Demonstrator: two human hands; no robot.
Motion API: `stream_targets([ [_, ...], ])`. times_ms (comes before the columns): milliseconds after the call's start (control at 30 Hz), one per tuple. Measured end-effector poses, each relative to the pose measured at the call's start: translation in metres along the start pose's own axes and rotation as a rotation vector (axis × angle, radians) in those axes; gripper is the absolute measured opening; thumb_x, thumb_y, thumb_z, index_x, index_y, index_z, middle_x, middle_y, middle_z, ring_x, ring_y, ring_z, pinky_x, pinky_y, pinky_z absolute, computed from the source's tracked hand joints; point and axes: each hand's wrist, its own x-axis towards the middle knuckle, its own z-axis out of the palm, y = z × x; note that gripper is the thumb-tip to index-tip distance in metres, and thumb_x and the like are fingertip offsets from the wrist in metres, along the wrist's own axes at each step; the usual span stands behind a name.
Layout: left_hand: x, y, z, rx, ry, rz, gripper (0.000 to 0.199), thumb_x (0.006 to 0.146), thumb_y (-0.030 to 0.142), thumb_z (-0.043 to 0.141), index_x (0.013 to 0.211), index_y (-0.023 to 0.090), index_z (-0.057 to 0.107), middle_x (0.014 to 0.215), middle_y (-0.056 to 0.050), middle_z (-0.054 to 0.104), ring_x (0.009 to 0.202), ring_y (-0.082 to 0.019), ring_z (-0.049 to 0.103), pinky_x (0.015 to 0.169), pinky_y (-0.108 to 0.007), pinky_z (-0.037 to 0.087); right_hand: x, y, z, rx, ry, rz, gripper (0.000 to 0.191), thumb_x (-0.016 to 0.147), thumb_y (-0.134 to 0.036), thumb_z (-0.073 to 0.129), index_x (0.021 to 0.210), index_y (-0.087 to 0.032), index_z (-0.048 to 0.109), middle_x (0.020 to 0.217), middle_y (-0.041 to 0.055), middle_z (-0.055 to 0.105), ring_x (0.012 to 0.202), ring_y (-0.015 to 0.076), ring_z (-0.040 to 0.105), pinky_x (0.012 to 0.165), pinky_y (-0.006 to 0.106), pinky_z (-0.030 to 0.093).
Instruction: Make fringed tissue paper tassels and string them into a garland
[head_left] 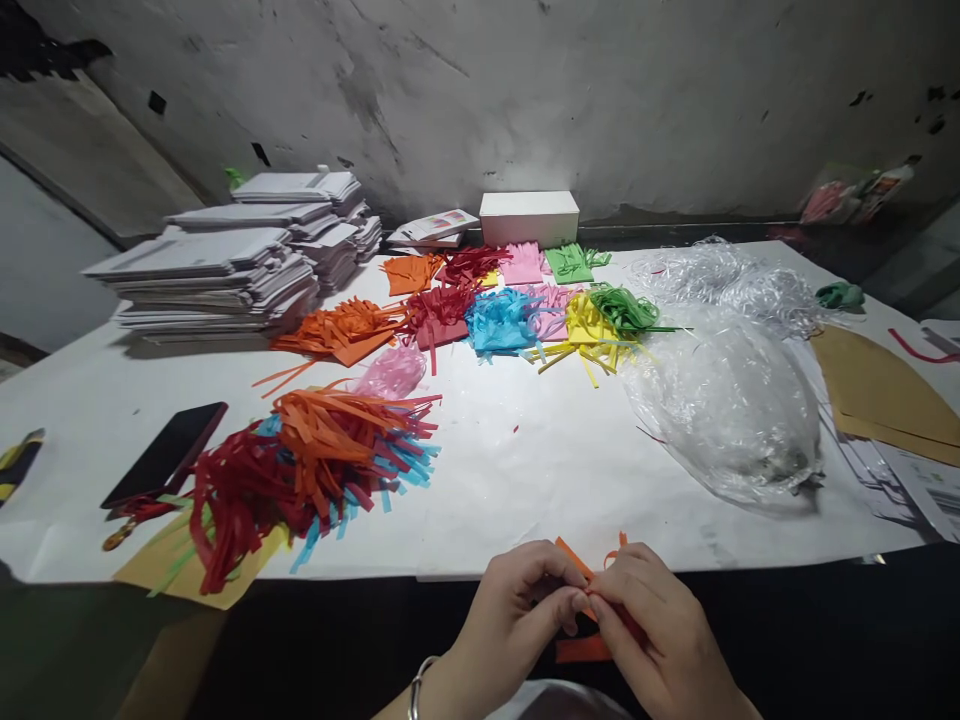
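Note:
My left hand [525, 605] and my right hand [649, 625] meet at the table's front edge, thumbs and fingertips pinched together. Between them is an orange paper strip [570, 556], one end poking up past the fingers and a wider orange piece [583, 650] hanging below. The exact spot where the fingertips grip is mostly hidden. To the left lies a heap of fringed strips, orange [322, 430], dark red [244, 490] and blue [409, 462], partly on a yellow sheet [217, 580].
Behind are fringed bundles in blue [502, 322], yellow [589, 325] and green [622, 307]. A clear plastic bag [727, 400] bulges at right. Stacked papers [210, 280] and a phone [165, 453] sit left. A white box [529, 218] stands by the wall.

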Motion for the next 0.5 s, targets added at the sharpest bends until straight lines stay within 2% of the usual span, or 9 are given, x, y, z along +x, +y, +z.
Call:
stream_targets([
  [133,0.001,-0.002,-0.002,-0.045,0.011,-0.061,0.027,0.088,0.039,0.071,0.082,0.013,0.066,0.074,-0.002,0.061,0.059,-0.009,0.056,0.056,-0.02,0.046,0.0,0.002,0.001,0.068,-0.021,0.068,0.017,0.095,-0.007,0.049,0.091,-0.022,0.058,0.076,-0.001,0.063,0.069,0.0134,0.058,0.073,0.029,0.05],
  [267,0.001,-0.003,-0.004,-0.098,0.028,-0.09,0.029,0.085,0.041,0.074,0.084,0.012,0.068,0.074,-0.003,0.062,0.06,-0.01,0.057,0.056,-0.021,0.049,-0.002,0.006,0.001,0.136,-0.103,0.161,0.016,0.099,-0.014,0.048,0.098,-0.023,0.061,0.084,0.0003,0.066,0.076,0.0136,0.063,0.067,0.024,0.051],
  [367,0.001,-0.007,-0.003,-0.149,0.049,-0.089,0.026,0.083,0.038,0.077,0.083,0.013,0.069,0.075,-0.002,0.062,0.058,-0.009,0.058,0.055,-0.02,0.049,-0.004,0.01,0.003,0.097,-0.116,0.14,0.014,0.098,-0.015,0.049,0.094,-0.022,0.061,0.079,-0.0002,0.065,0.071,0.013,0.062,0.064,0.023,0.051],
  [500,0.001,-0.011,0.0,-0.204,0.088,-0.08,0.026,0.081,0.037,0.079,0.08,0.013,0.068,0.071,0.0,0.061,0.055,-0.008,0.056,0.054,-0.02,0.049,-0.007,0.012,0.011,-0.018,-0.021,0.042,0.015,0.094,-0.01,0.053,0.089,-0.022,0.061,0.073,0.0001,0.062,0.067,0.0141,0.06,0.06,0.023,0.049],
])
